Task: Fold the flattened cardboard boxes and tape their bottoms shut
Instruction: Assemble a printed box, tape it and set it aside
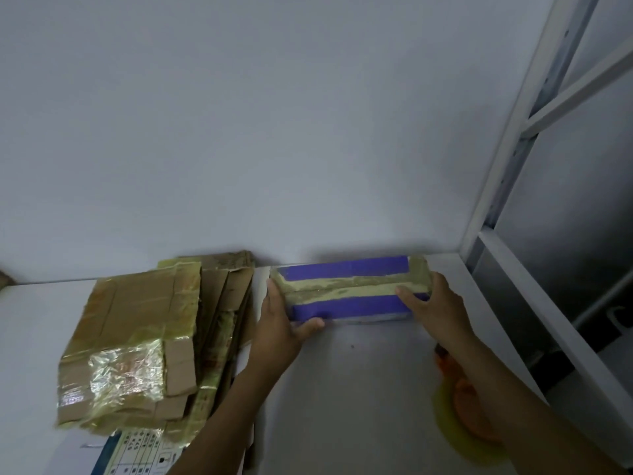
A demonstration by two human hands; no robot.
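A purple box (346, 306) with a yellowish tape seam along its top stands on the white table (359, 389) against the back wall. My left hand (281, 323) grips its left end, thumb curled on the front face. Around the right end wraps my right hand (431, 303), fingers over the top and side. A pile of flattened brown cardboard boxes (137, 337), covered in shiny old tape, lies to the left. A tape dispenser (466, 413), orange with a yellowish roll, sits on the table, partly hidden under my right forearm.
A plain white wall (274, 132) rises right behind the table. A white metal frame (513, 159) stands at the right, with the table's right edge beside it. A printed white and blue flattened box (133, 450) lies under the brown pile at the bottom left.
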